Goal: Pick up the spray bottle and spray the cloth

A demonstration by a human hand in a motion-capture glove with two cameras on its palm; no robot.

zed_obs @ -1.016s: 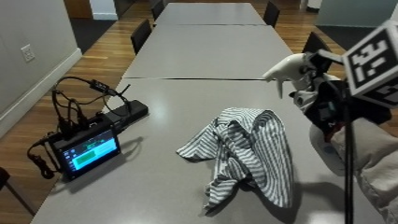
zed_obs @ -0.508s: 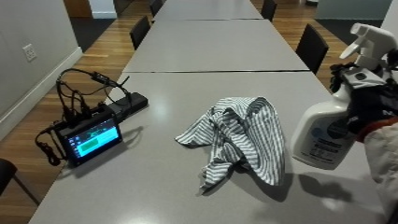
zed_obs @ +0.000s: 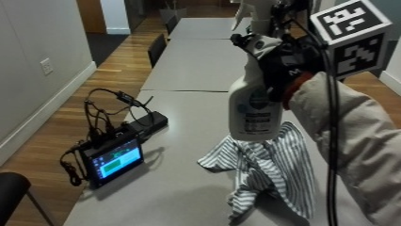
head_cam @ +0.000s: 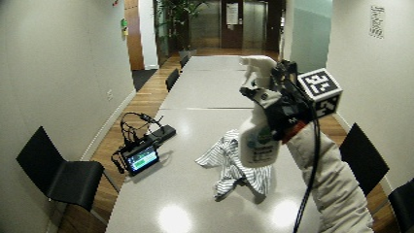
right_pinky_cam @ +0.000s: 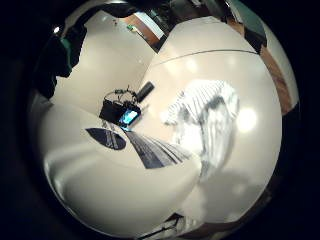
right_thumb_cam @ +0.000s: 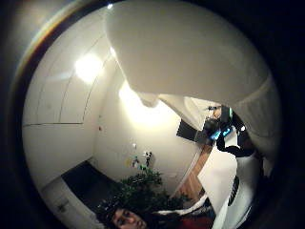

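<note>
The bottle (zed_obs: 253, 101) is lifted, upright above the cloth (zed_obs: 269, 165), its neck grasped by the gloved right hand's (zed_obs: 289, 61) fingers. Pickup looks done; spraying remains. The cloth lies crumpled on the table (zed_obs: 175, 188), beside a monitor (zed_obs: 113, 160).

Glossy white plastic spray bottle (zed_obs: 253, 101), striped woven cloth (zed_obs: 272, 172), smooth semi-gloss table (zed_obs: 169, 188).

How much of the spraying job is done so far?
The picking up looks done: the gloved right hand grips the white spray bottle by its neck and holds it upright in the air above the table. The striped cloth lies crumpled on the table below it. Spraying is still left: no mist shows, and the nozzle points sideways rather than down at the cloth.
</note>
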